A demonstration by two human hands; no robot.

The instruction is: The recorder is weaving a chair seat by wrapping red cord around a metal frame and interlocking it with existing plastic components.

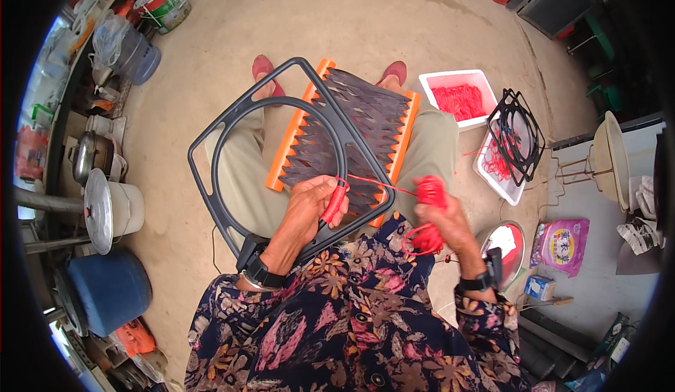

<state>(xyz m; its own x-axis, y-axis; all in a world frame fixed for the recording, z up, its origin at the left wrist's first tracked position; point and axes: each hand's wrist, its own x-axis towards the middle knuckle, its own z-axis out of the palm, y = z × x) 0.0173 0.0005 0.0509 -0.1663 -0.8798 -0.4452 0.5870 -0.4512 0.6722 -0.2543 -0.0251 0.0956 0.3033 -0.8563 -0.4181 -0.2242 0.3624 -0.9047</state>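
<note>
A black frame (205,154), a rounded square with a round ring inside it, lies tilted across my lap. My left hand (316,198) pinches the ring's near right side, where red cord (337,202) is wound round it in tight turns. From there a single strand runs to the right, to a bundle of red cord (430,192) gripped in my right hand (444,217). That hand is slightly smeared by motion, and part of the bundle hangs below it. Under the frame, a panel of dark crisscross strips between two orange bars (286,151) rests over my knees.
At right stand a white box of red cord (424,82) and a white tray (514,196) with loose cord and black frames (508,121). A metal bowl (519,265) sits by my right forearm. At left are a lidded pot (130,206) and a blue bucket (116,290).
</note>
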